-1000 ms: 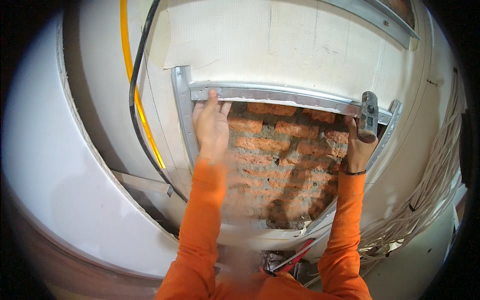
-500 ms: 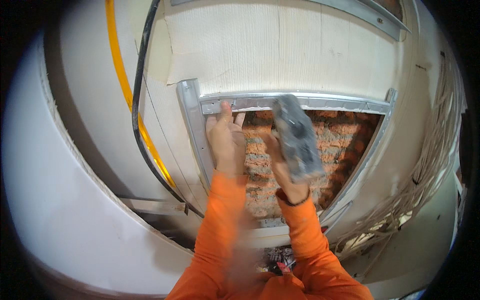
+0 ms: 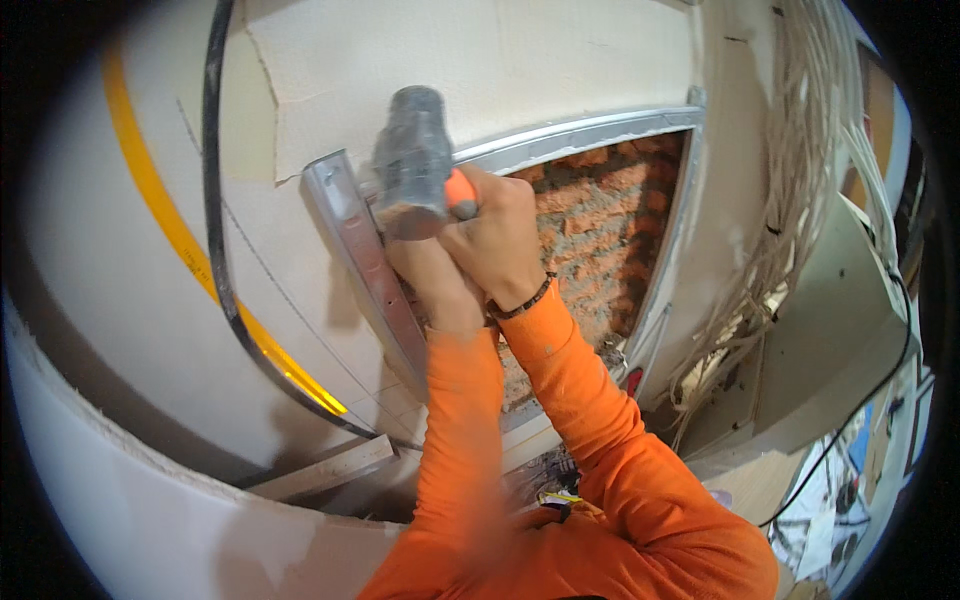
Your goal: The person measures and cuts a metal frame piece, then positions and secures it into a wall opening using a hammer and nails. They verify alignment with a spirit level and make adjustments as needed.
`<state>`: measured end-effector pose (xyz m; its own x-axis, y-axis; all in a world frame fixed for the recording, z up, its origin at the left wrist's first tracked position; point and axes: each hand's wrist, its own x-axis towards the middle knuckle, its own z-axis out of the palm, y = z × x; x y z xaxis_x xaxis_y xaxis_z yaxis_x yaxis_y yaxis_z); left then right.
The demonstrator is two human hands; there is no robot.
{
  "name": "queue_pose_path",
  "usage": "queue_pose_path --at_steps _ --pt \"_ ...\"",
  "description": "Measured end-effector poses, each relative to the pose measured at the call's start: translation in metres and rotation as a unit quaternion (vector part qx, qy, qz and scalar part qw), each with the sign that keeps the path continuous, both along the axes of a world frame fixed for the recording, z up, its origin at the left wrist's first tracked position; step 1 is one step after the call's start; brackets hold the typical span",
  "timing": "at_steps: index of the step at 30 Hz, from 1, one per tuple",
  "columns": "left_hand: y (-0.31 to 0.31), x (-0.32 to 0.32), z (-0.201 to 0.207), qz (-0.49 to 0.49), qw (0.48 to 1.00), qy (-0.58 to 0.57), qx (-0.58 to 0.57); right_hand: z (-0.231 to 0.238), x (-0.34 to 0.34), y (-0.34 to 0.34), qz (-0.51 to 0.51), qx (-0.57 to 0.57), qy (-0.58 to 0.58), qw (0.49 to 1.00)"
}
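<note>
My right hand [image 3: 502, 235] grips the hammer [image 3: 413, 150]. Fingers pressed together and curled round its orange handle, close below the head. Head is dark grey, slightly blurred, its long side running roughly up and down in the head view. Position of hammer: in front of the upper left corner of the wall opening, between the left stud [image 3: 358, 245] and the visible part of the top rail [image 3: 590, 137]. Contact of head with metal: cannot tell.

My left hand [image 3: 428, 270] is at the same corner, just right of the left stud, under the hammer head and partly behind my right hand. Its fingers are hidden; cannot tell whether they are spread, pressed together or pinching the rail. Forearms lie close together at the wrists, orange sleeves [image 3: 565, 365] on both; dark wristband [image 3: 525, 298] on the right.

Opening: rough brick [image 3: 600, 225] inside, bordered by the top rail, left stud and right stud [image 3: 668, 245]. Left stud tilted, upper end toward the left. Pale wall [image 3: 480, 60] above the top rail.

Left of the left stud: black cable [image 3: 214, 180], crossing a yellow strip [image 3: 165, 205] lower down. Right of the right stud: pale cable bundle [image 3: 745, 325], hanging loose.
</note>
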<state>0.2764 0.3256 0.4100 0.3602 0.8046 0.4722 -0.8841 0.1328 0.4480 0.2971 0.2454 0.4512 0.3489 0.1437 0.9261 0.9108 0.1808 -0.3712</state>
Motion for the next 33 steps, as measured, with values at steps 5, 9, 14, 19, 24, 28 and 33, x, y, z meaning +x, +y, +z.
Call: queue_pose_path --at_steps 5,9,14,19,24,28,33 --pt "-0.004 0.006 -0.003 -0.015 0.999 0.036 0.002 -0.002 0.005 -0.003 -0.046 -0.029 -0.018 0.998" --pt "-0.012 0.002 0.005 0.008 1.0 0.023 0.013 -0.004 0.01 -0.002 -0.047 -0.037 -0.027 0.998" --pt "-0.027 -0.005 0.015 0.037 0.997 0.065 0.018 -0.004 0.008 -0.011 -0.048 -0.082 -0.015 0.995" --pt "-0.03 -0.011 0.01 0.054 0.993 0.087 0.061 -0.004 0.01 -0.014 -0.061 -0.087 -0.033 0.994" --pt "-0.028 -0.012 -0.012 0.118 0.962 -0.018 0.248 -0.026 -0.033 -0.054 0.105 -0.004 -0.021 0.994" --pt "-0.005 -0.027 0.002 -0.08 0.936 -0.108 0.326 -0.013 -0.013 -0.094 0.08 -0.023 -0.049 0.995" --pt "-0.04 0.012 0.025 0.102 0.991 -0.071 -0.045 -0.014 0.057 -0.086 0.098 -0.029 0.124 0.987"
